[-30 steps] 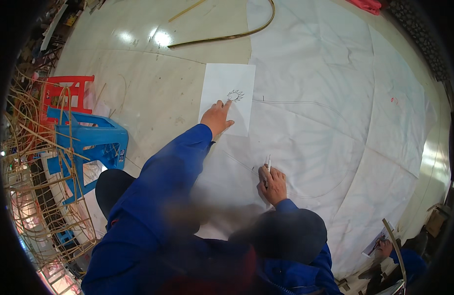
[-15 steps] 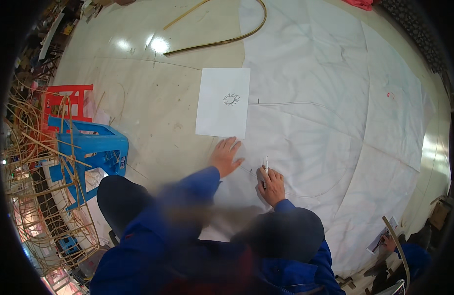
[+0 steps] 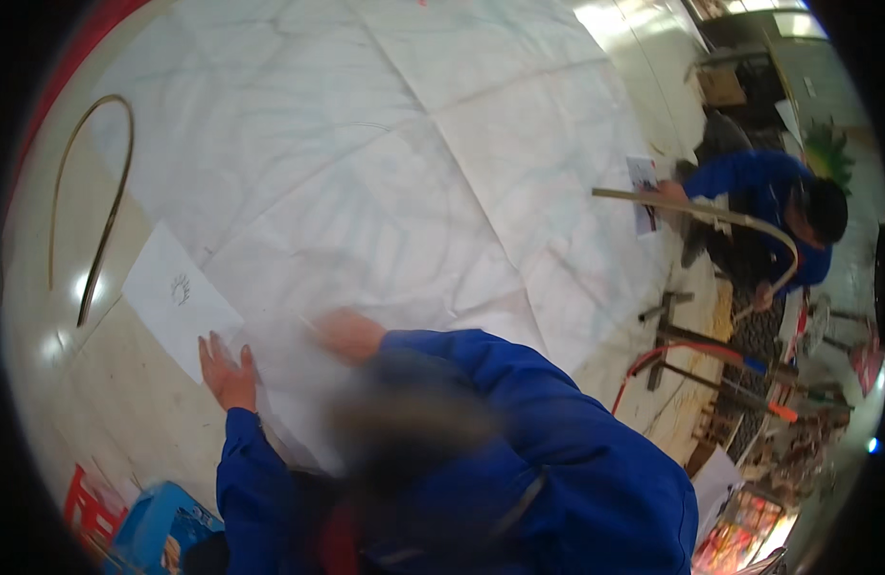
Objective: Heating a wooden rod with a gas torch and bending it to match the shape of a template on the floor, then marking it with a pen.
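My left hand (image 3: 229, 376) lies open with its fingers spread, the fingertips over the near edge of a white paper sheet (image 3: 169, 311). A small black line drawing of a spiky, round shape (image 3: 181, 289) is on that sheet. To the right, my right hand (image 3: 349, 333) rests low over a large white cloth-like sheet (image 3: 461, 105), closed on a slim white pen (image 3: 306, 321). Motion smears this hand and the pen. Faint drawn lines and creases run across the large sheet.
A bent golden strip (image 3: 128, 182) lies on the floor at far left. Blue (image 3: 164, 527) and red (image 3: 92, 508) stools stand at lower left. A co-worker (image 3: 773, 206) in blue crouches at right with a curved strip (image 3: 711, 213); metal frames (image 3: 687, 340) stand nearby.
My view has swung to the right, so the paper and golden strip now appear farther left and the co-worker is fully in view. My left hand now overlaps the paper's edge.
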`<state>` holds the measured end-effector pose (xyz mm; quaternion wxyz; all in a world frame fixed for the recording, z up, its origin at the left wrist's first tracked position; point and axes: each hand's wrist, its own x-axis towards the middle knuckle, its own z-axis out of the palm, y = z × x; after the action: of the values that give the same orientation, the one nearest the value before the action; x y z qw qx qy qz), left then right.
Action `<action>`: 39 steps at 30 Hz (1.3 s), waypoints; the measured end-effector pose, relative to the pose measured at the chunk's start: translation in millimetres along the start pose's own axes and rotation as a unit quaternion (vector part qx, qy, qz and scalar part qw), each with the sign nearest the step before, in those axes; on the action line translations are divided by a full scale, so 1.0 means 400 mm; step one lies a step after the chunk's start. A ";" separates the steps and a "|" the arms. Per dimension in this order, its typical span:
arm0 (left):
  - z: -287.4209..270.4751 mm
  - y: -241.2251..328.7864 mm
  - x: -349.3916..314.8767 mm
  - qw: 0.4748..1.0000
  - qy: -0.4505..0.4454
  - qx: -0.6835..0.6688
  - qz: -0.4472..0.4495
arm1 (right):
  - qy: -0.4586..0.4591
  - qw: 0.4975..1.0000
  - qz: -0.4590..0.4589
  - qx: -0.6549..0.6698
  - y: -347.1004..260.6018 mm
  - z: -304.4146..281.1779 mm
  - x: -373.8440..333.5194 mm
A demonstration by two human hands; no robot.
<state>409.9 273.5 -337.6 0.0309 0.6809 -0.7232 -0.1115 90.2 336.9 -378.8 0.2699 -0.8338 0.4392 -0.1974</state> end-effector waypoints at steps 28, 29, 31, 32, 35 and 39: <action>-0.027 0.007 0.016 0.984 -0.149 0.018 0.099 | 0.037 0.998 -0.045 -0.035 -0.049 0.031 -0.043; -0.033 0.010 0.017 0.984 -0.148 0.014 0.101 | 0.037 0.998 -0.045 -0.036 -0.047 0.032 -0.043; -0.027 0.005 0.014 0.983 -0.156 0.013 0.099 | 0.030 0.999 -0.043 -0.006 -0.041 0.039 -0.048; -0.023 0.002 0.015 0.982 -0.164 0.012 0.095 | 0.029 0.999 -0.043 -0.001 -0.039 0.041 -0.053; 0.000 -0.099 -0.007 0.981 -0.117 0.046 0.150 | 0.018 0.998 -0.051 0.032 -0.065 0.022 -0.036; -0.020 -0.010 -0.009 0.981 -0.153 0.020 0.115 | -0.041 0.994 -0.094 0.026 -0.080 0.007 -0.087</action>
<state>415.5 275.7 -330.3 -0.0813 0.5685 -0.7949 -0.1959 93.2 382.0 -364.3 0.2897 -0.8715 0.3424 -0.1984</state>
